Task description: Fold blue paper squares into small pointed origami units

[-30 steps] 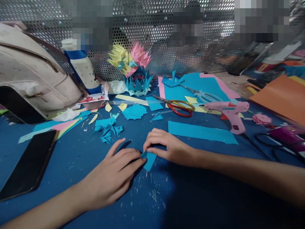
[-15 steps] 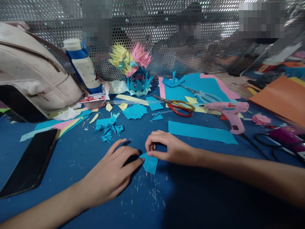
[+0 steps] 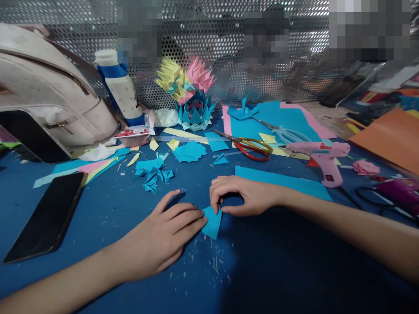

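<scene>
A small folded piece of blue paper (image 3: 212,224) lies on the blue table in front of me. My left hand (image 3: 166,233) rests beside it with fingers stretched out, the fingertips pressing on its left edge. At its upper right corner, my right hand (image 3: 242,196) is closed in a pinch, thumb and forefinger on the paper. Beyond the hands lie several folded blue paper pieces (image 3: 152,174), a stack of blue paper squares (image 3: 190,152) and a single blue triangle (image 3: 221,158). A blue paper strip (image 3: 281,181) is partly covered by my right forearm.
Scissors (image 3: 252,148), light-blue-handled pliers (image 3: 291,134) and a pink glue gun (image 3: 324,159) lie at the back right. Paper flowers (image 3: 194,109) stand by the perforated metal panel. At left are a phone (image 3: 49,213), a bottle (image 3: 122,96) and a backpack (image 3: 68,100).
Both hands and the paper sit slightly further right in view, as does the whole scene. My right hand has shifted to the paper's upper right corner, and the paper looks flatter.
</scene>
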`<state>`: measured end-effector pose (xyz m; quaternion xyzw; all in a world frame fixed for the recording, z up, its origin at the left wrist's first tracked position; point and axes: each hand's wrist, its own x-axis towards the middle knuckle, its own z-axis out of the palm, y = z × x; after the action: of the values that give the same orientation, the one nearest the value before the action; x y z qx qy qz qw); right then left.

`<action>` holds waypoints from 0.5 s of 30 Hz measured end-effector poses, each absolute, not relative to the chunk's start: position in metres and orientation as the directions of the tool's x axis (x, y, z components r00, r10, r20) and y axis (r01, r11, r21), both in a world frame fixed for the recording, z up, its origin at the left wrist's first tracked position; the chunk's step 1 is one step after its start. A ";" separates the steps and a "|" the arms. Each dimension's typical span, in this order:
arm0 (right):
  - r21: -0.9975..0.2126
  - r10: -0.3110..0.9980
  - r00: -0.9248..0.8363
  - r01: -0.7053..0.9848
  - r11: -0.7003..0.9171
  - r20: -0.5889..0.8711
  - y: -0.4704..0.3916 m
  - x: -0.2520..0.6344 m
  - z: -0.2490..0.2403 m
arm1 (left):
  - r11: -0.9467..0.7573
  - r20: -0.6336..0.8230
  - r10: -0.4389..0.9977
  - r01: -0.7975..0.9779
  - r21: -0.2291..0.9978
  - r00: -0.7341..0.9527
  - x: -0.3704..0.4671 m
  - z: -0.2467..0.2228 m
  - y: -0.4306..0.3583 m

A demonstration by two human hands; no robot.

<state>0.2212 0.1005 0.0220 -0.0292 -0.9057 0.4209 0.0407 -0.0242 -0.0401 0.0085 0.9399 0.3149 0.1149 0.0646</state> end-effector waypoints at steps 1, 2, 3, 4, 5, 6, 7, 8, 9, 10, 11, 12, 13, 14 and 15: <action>-0.767 0.088 -0.995 0.018 0.641 0.050 0.100 0.221 0.022 | -0.795 0.171 0.605 0.576 0.191 0.777 -0.024 0.009 -0.040; -0.768 0.089 -0.995 0.019 0.640 0.050 0.100 0.220 0.022 | -0.795 0.167 0.605 0.577 0.189 0.779 -0.024 0.009 -0.040; -0.770 0.090 -0.995 0.020 0.638 0.048 0.100 0.219 0.021 | -0.796 0.164 0.603 0.575 0.187 0.781 -0.024 0.009 -0.040; -0.770 0.091 -0.995 0.021 0.637 0.048 0.100 0.219 0.021 | -0.796 0.161 0.603 0.576 0.187 0.781 -0.024 0.009 -0.040; -0.770 0.092 -0.995 0.022 0.638 0.048 0.100 0.218 0.020 | -0.796 0.158 0.602 0.576 0.186 0.782 -0.024 0.009 -0.040; -0.769 0.094 -0.994 0.024 0.639 0.047 0.100 0.218 0.019 | -0.796 0.155 0.603 0.576 0.187 0.782 -0.024 0.010 -0.040; -0.767 0.096 -0.994 0.026 0.642 0.047 0.100 0.217 0.019 | -0.794 0.150 0.605 0.578 0.187 0.782 -0.024 0.010 -0.040; -0.764 0.101 -0.994 0.029 0.645 0.047 0.100 0.217 0.018 | -0.793 0.146 0.606 0.580 0.186 0.782 -0.024 0.010 -0.040; -0.760 0.108 -0.993 0.034 0.649 0.047 0.099 0.217 0.018 | -0.793 0.144 0.606 0.580 0.185 0.783 -0.024 0.009 -0.040; -0.758 0.117 -0.992 0.042 0.651 0.046 0.098 0.216 0.017 | -0.794 0.142 0.605 0.580 0.183 0.784 -0.024 0.009 -0.040; -0.757 0.130 -0.990 0.052 0.651 0.044 0.097 0.215 0.017 | -0.795 0.142 0.604 0.579 0.182 0.785 -0.024 0.009 -0.040; -0.756 0.145 -0.988 0.060 0.652 0.046 0.096 0.215 0.017 | -0.795 0.141 0.603 0.578 0.181 0.785 -0.024 0.009 -0.040; -0.754 0.160 -0.986 0.069 0.653 0.048 0.094 0.214 0.018 | -0.795 0.139 0.603 0.579 0.181 0.785 -0.024 0.009 -0.040; -0.750 0.174 -0.983 0.078 0.656 0.050 0.093 0.213 0.018 | -0.794 0.136 0.605 0.581 0.180 0.785 -0.024 0.010 -0.040; -0.744 0.187 -0.981 0.088 0.662 0.051 0.091 0.212 0.018 | -0.792 0.132 0.607 0.583 0.180 0.784 -0.024 0.010 -0.040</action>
<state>0.2120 0.0909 0.0184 -0.0756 -0.9095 0.4040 0.0614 -0.0238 -0.0397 0.0098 0.9422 0.3157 0.0918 0.0645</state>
